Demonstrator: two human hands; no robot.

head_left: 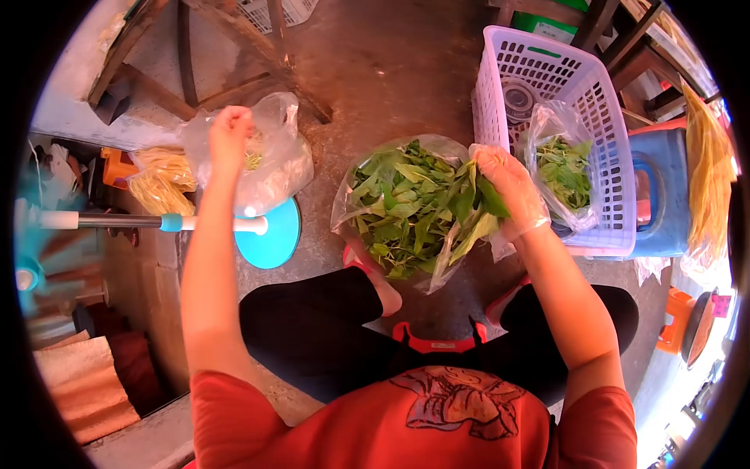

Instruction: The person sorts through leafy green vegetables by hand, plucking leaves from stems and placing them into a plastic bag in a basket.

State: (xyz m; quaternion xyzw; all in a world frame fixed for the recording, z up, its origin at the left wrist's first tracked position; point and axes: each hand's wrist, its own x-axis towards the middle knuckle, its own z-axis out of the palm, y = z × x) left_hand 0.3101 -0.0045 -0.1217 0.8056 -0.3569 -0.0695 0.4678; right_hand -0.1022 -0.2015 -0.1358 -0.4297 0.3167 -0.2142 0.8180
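My right hand (512, 184), in a clear plastic glove, grips a bunch of green leaves (473, 203) at the right edge of an open plastic bag. That bag (341, 211) stands on the floor between my feet, full of loose leaves (402, 199). Over on the left, my left hand (233, 129) is raised above another clear bag (285, 160) with a little pale green matter inside. Its fingers are curled together; whether they hold anything is too small to tell.
A lilac basket (617, 168) at the right holds a bag of leaves (564, 176). Beside it stands a blue container (664, 191). A fan with a round turquoise base (273, 238) lies across the left. Wooden legs (293, 78) rise behind my left hand.
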